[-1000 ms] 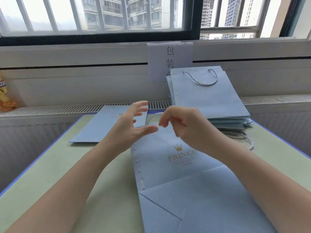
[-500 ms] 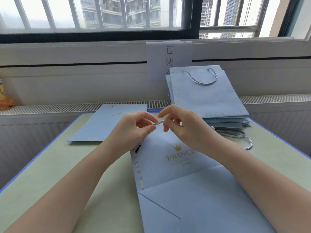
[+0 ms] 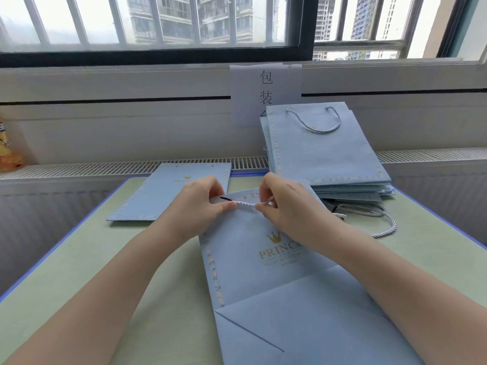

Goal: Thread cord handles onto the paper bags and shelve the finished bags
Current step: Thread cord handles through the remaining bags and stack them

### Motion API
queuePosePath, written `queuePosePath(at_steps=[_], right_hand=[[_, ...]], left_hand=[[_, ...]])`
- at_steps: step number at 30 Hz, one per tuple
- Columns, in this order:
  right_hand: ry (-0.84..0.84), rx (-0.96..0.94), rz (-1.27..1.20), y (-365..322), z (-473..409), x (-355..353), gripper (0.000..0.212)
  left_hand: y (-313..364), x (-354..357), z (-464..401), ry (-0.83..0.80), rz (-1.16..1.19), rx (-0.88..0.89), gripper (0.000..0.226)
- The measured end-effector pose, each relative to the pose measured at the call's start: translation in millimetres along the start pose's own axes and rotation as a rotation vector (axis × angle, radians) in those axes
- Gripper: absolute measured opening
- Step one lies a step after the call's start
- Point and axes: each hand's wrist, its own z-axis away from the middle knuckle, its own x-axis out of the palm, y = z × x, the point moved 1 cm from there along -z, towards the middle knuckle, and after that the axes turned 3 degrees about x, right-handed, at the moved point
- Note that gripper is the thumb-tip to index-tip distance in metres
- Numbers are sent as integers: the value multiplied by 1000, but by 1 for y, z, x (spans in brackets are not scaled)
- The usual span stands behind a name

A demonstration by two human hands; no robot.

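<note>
A pale green table with a blue rim (image 3: 79,272) fills the lower view below a barred window. On it, from six o'clock up to the centre, lies a flat light-blue paper bag printed with a gold crown and "PRINCE" (image 3: 263,285), its folded base nearest the person and its mouth edge lying under both hands. At about one o'clock a stack of light-blue paper bags (image 3: 324,154) leans toward the wall, the top one carrying a looped cord handle. At eleven o'clock lies another flat light-blue bag (image 3: 163,196). Loose twisted cords (image 3: 379,219) trail at two o'clock below the stack.

Dead centre, a short white twisted cord with a black tip (image 3: 246,204) stretches between the hands. The left hand (image 3: 200,204) pinches its tipped end at the bag's top edge; the right hand (image 3: 287,204) pinches the other end, fingers curled.
</note>
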Motion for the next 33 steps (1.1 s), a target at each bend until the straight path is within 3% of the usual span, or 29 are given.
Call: queuePosePath(at_steps=[4,9,15,20,25,33], right_hand=[[1,-32,-62,-6,2,2,4],[13,-91,-77,-10,-1,3,31],[67,-168,-89,-15,1,8,14],[114,-150,-99,-22,3,6,16],[80,-93,-46,-22,4,6,30],[138,-17,-21,-12,1,6,24]], left_hand=[[5,-2,1,-37,121,-9,10],[8,-4,3,-35,235,19,5],[8,-6,3,-25,276,36,13],[10,-8,4,-14,292,55,17],[12,-9,5,-9,301,92,24],[17,-8,9,-39,366,222,14]])
